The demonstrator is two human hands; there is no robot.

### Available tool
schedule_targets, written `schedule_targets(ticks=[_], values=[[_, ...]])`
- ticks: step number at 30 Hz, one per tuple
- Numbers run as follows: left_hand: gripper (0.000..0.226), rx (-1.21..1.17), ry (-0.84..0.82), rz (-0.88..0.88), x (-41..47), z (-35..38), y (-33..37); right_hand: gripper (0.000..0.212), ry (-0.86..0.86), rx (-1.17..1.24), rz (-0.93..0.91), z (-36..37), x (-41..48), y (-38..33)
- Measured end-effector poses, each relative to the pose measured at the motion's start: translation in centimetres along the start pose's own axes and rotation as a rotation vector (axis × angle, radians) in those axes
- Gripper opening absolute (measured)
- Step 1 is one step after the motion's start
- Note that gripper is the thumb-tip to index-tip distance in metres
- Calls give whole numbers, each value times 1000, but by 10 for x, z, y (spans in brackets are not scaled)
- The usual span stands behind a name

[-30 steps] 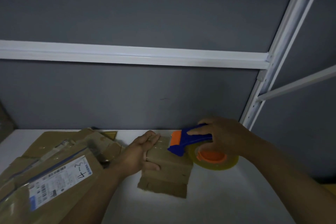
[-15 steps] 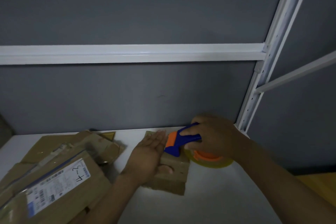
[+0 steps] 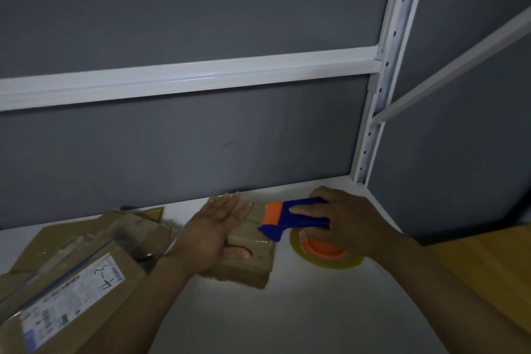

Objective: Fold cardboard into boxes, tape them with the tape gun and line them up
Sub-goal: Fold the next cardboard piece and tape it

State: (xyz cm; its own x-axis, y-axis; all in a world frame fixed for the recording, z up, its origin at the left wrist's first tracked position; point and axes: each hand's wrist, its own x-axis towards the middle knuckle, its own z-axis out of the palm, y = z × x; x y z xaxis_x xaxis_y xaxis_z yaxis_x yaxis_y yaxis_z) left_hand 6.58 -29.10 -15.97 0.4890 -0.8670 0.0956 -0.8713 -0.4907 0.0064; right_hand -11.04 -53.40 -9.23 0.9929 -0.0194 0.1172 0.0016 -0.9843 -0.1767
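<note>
Steadying the box [image 3: 253, 266] with a flat left hand [image 3: 212, 236]; right hand [image 3: 349, 221] grips the tape gun [image 3: 290, 220] at the box's three o'clock edge.

From my seat I see two bare hands, the left hand [image 3: 212, 234] and the right hand [image 3: 352, 224], each on a bare forearm that reaches the bottom edge of the view. The left forearm [image 3: 135, 313] and the right forearm [image 3: 459, 296] are uncovered all the way, wrists included. The light is dim, so finer marks escape me.
</note>
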Motion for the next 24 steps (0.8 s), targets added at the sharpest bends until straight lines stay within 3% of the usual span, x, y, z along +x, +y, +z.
schedule_targets(ticks=[8,21,24], values=[[98,-40,19,103,13,13,8,56,-106,320,100,35,-16,-3],[117,-22,-2,33,14,7,9,54,-148,185,199,17,-68,18],[118,-35,16,30,13,6,12,54,-144,47,171,16,-63,8]])
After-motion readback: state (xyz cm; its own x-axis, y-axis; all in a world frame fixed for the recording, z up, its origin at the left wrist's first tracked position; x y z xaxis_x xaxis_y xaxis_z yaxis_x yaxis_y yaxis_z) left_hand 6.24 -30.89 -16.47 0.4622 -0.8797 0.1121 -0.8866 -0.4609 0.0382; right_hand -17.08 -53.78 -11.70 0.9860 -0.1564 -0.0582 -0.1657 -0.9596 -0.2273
